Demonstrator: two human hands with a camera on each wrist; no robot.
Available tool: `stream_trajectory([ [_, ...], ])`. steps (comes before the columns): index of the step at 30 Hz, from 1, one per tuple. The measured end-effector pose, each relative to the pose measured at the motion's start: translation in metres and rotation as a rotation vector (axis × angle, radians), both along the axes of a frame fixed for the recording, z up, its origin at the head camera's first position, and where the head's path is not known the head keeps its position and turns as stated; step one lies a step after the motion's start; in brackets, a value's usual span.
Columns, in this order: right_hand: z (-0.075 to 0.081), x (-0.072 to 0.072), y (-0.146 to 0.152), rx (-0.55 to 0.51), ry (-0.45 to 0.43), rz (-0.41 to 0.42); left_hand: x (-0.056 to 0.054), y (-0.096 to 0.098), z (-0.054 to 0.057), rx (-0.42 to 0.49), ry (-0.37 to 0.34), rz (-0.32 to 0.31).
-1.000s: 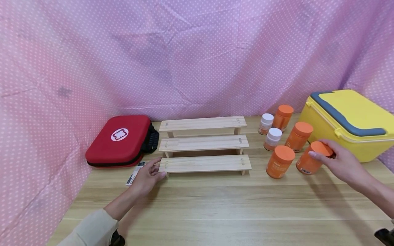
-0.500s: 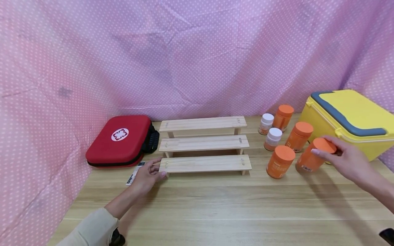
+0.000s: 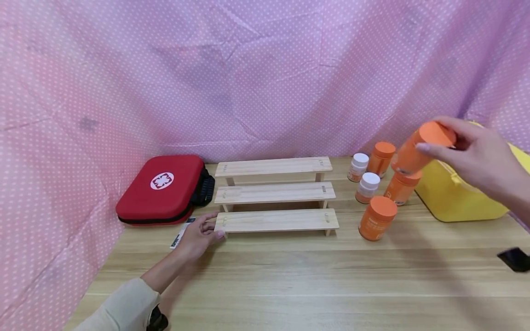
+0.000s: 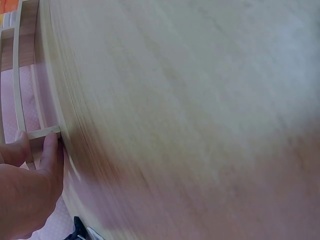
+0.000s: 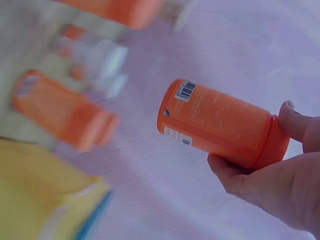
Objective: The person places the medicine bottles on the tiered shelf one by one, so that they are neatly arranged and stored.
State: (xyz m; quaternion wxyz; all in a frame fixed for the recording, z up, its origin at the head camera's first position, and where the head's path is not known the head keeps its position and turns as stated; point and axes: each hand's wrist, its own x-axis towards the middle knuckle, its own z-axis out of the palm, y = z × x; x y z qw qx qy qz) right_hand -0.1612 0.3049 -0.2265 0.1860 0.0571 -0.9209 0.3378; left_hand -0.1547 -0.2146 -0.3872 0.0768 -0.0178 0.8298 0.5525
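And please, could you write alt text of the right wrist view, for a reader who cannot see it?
A right hand holds a tilted orange jar near its lid, with a barcode showing at the other end. Blurred behind are other orange jars, white-capped bottles and part of a yellow box, against a pale pinkish-purple cloth.

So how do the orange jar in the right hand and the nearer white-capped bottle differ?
The orange jar tilts in midair; the bottle stands upright on the table. The jar looks larger than the bottle. The jar is orange-lidded, the bottle white-lidded. Both show orange.
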Motion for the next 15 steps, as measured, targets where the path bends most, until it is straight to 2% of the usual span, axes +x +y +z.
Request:
stream_trajectory([
  [4,0.029,-0.023,-0.034,-0.036,-0.077,0.099,0.000,-0.001,0.000,-0.003,0.008,-0.008],
  [8,0.045,-0.050,-0.079,-0.065,-0.167,0.198,-0.001,-0.002,0.000,0.002,0.014,-0.009],
  [11,0.047,-0.069,-0.115,-0.097,-0.188,0.296,-0.001,-0.002,-0.002,0.015,0.015,-0.015],
  [15,0.039,-0.091,-0.162,-0.148,-0.183,0.483,-0.002,-0.001,-0.003,0.023,0.016,-0.016],
])
